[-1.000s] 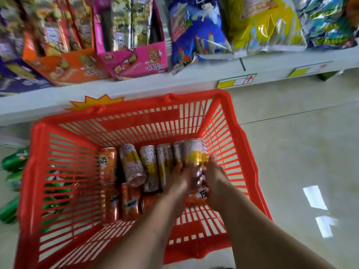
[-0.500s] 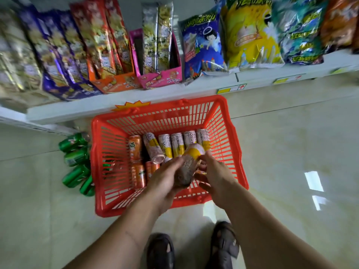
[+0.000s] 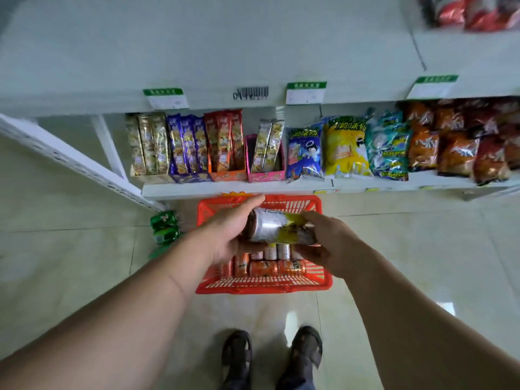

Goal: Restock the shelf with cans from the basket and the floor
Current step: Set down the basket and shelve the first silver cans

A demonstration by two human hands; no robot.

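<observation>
Hands, left hand (image 3: 229,235) and right hand (image 3: 327,243), grip a can (image 3: 277,228) above the basket's (image 3: 261,288) rim, below the shelf edge (image 3: 213,98).

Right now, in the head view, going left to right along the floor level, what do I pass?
Green cans on the floor → left hand → yellow-and-silver can held sideways above the red basket → right hand.

You hold a can (image 3: 277,228) sideways in both hands, left hand (image 3: 229,235) and right hand (image 3: 327,243), above the basket (image 3: 261,288) of cans before the shelf (image 3: 213,66).
</observation>
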